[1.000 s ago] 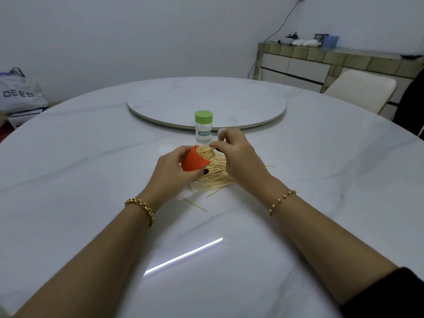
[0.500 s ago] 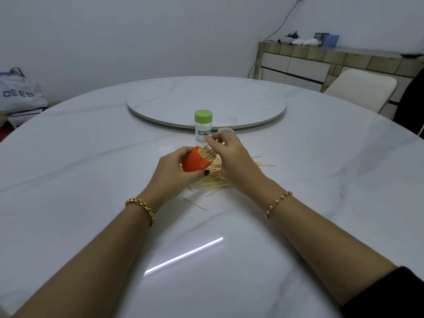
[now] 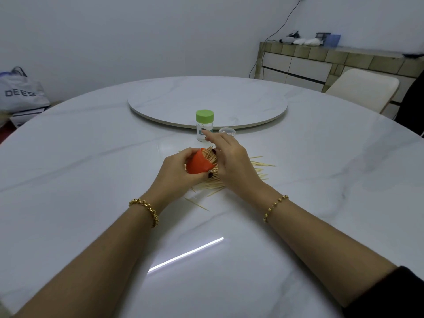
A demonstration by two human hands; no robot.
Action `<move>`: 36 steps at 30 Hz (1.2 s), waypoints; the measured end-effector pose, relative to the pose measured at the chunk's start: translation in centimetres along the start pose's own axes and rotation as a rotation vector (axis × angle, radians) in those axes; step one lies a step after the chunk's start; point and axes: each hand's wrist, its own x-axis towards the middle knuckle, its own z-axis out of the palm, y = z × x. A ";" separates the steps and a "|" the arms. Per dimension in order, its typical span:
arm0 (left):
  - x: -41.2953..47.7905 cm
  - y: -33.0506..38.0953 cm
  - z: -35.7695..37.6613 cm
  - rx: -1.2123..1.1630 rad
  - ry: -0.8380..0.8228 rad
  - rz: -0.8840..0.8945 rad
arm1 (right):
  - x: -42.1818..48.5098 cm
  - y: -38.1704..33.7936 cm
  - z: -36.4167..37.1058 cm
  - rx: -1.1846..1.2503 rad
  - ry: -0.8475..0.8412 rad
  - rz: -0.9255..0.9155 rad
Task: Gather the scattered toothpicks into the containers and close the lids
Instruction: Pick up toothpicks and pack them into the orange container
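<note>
The orange cup [image 3: 199,165] lies tilted in the left hand [image 3: 176,175], whose fingers curl round it, toothpicks bristling from its mouth. The right hand [image 3: 234,164] sets its thumb on them, forefinger stretched; whether it pinches any, I cannot tell. Loose toothpicks [image 3: 259,165] fan out at 3 o'clock. A green-capped jar [image 3: 204,128] stands at 12 o'clock, a clear lid [image 3: 227,131] beside it.

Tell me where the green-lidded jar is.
The green-lidded jar stands upright at the centre of the head view, at the near edge of the turntable, just left of a clear lid and just beyond the right hand.
</note>
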 end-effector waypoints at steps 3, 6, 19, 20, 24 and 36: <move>0.0 0.0 -0.1 -0.012 0.009 -0.003 | 0.0 0.1 -0.1 0.033 0.015 0.015; 0.1 0.0 -0.3 -0.036 0.025 -0.029 | -0.1 0.1 -0.2 0.088 0.045 0.042; 0.2 0.1 -0.6 -0.132 0.057 -0.060 | -1.0 -1.7 -0.1 0.342 -0.126 0.237; 0.1 0.2 -0.5 -0.129 0.050 -0.060 | -1.0 -1.8 -0.1 0.323 -0.135 0.217; 0.1 0.2 -0.4 -0.078 0.015 -0.038 | -1.1 -1.8 -0.1 0.304 -0.145 0.159; 0.1 0.1 -0.5 -0.086 0.002 -0.007 | -0.9 -1.3 -1.0 0.287 -0.057 0.077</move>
